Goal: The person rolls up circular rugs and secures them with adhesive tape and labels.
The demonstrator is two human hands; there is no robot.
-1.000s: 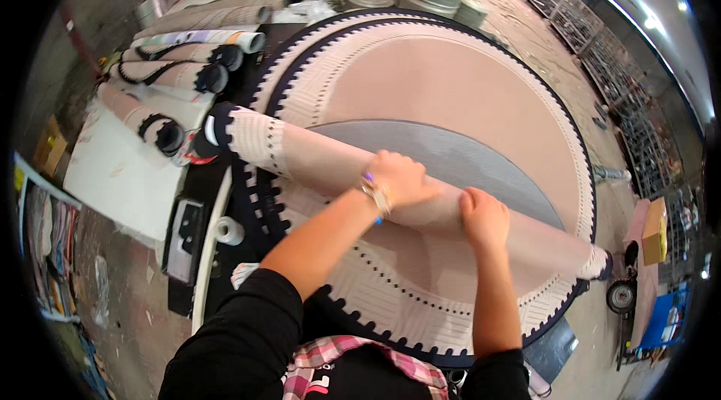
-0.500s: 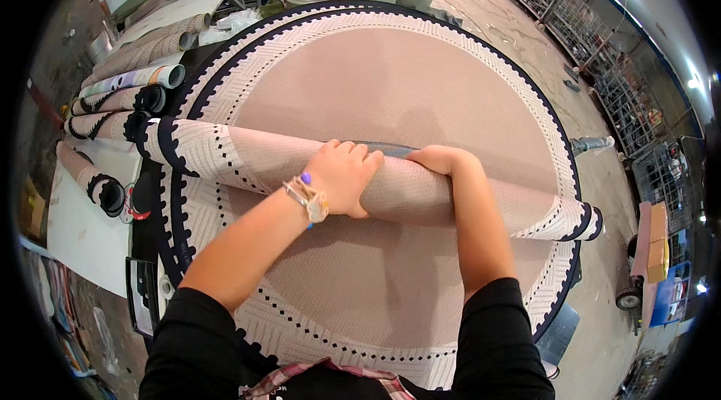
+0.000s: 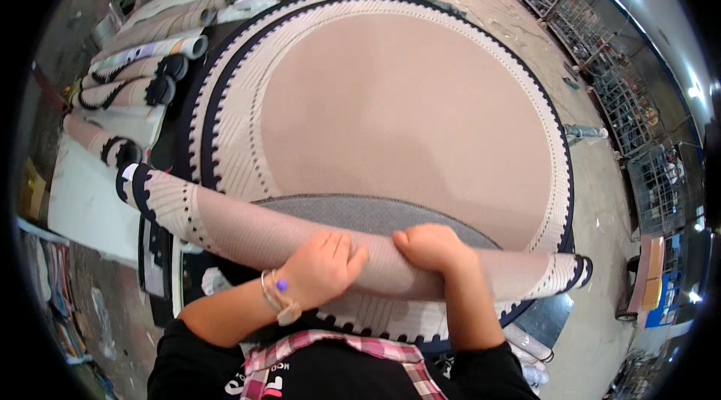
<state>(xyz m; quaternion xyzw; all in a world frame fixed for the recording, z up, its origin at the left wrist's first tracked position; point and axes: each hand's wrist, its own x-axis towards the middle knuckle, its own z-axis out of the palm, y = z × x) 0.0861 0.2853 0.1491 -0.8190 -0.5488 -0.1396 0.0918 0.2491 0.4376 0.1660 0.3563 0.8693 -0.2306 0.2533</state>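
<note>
Two hands, the left hand [image 3: 321,271] and right hand [image 3: 435,248], both with fingers curled tight onto one rolled rug [image 3: 387,261] right under them. Just past the fingers: one grey patch [image 3: 368,211], then one big flat round rug [image 3: 413,107]. Way off left, three dark-ended rolls [image 3: 124,94] on a white table [image 3: 82,197]. Versus half a second ago, the roll's closer in and more grey shows.

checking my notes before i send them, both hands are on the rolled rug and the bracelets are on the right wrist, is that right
Not quite: the head view shows the bracelets on the left wrist, not the right. The rest stands: the left hand and right hand are both on the rolled rug.
</note>
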